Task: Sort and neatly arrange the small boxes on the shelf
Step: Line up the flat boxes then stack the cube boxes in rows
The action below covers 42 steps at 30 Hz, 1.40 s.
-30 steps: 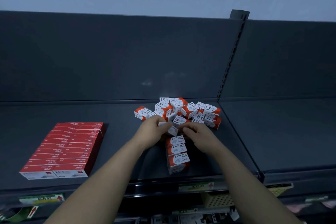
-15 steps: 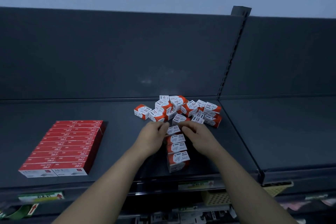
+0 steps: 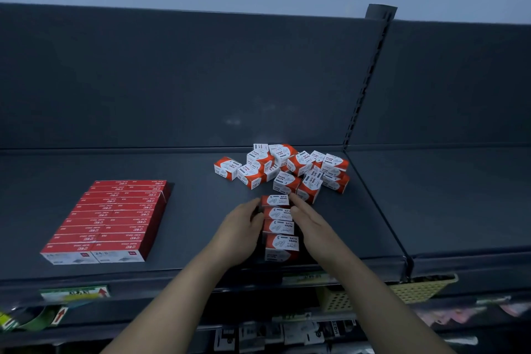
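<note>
A loose heap of small red-and-white paper clip boxes [image 3: 290, 167] lies at the back of the dark shelf [image 3: 186, 210]. In front of it a straight row of several such boxes [image 3: 280, 227] runs toward the shelf's front edge. My left hand [image 3: 241, 224] presses flat against the row's left side. My right hand [image 3: 313, 224] presses flat against its right side, with the fingertips by the rearmost box [image 3: 275, 200]. Neither hand curls round a box.
A tidy block of flat red boxes [image 3: 112, 218] lies on the shelf's left part. A slotted upright [image 3: 370, 72] divides this bay from the right bay [image 3: 448, 195]. A yellow perforated basket [image 3: 413, 290] and hanging goods sit below the front edge.
The box held between my fingertips a second ago now lies at the rear end of the row. Both hands have flattened against the row's sides.
</note>
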Tool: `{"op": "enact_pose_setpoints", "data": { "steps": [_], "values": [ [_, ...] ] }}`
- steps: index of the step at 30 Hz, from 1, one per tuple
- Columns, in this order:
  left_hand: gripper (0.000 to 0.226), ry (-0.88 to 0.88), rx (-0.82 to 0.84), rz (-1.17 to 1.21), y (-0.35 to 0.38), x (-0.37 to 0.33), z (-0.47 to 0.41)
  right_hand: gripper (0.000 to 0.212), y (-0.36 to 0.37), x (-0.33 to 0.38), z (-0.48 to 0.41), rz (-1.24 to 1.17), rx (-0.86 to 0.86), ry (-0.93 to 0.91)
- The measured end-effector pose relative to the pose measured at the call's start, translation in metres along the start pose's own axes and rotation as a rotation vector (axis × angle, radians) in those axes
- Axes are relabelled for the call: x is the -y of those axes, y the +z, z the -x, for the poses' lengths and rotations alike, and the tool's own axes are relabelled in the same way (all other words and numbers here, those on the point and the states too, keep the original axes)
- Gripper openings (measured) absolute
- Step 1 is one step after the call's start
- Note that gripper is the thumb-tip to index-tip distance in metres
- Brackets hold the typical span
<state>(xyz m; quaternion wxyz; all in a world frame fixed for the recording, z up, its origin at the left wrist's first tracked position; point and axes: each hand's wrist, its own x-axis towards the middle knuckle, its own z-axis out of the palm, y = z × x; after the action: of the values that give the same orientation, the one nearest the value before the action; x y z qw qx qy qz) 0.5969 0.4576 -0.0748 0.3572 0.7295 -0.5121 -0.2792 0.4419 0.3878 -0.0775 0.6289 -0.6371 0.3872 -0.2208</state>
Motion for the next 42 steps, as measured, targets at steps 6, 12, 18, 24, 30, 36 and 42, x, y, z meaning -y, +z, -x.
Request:
{"op": "enact_pose_setpoints", "data": {
  "steps": [6,12,18,24,30,36,42],
  "values": [
    [0.027,0.029,0.001,0.021,0.003,-0.005,0.01,0.029,0.005,0.007,0.01,0.101,0.027,-0.017],
    [0.027,-0.004,0.012,-0.078,-0.006,-0.008,0.009,0.025,0.005,0.022,0.018,0.204,0.005,-0.025],
    [0.028,0.112,-0.082,-0.2,-0.028,-0.031,-0.014,0.034,-0.031,0.028,-0.002,0.59,-0.35,-0.112],
    [0.024,0.164,0.006,-0.469,-0.016,-0.043,-0.068,0.048,-0.054,0.018,-0.039,0.866,-0.358,-0.061],
    [0.048,0.106,0.145,-0.672,0.004,-0.053,-0.1,0.067,-0.066,0.014,-0.054,0.878,-0.245,-0.004],
    [0.041,0.069,0.166,-0.722,0.008,-0.061,-0.111,0.049,-0.092,0.019,-0.049,0.687,-0.108,-0.028],
    [0.042,-0.032,0.188,-0.593,0.012,-0.067,-0.109,0.054,-0.116,0.019,-0.036,0.347,-0.053,-0.049]
  ]
}}
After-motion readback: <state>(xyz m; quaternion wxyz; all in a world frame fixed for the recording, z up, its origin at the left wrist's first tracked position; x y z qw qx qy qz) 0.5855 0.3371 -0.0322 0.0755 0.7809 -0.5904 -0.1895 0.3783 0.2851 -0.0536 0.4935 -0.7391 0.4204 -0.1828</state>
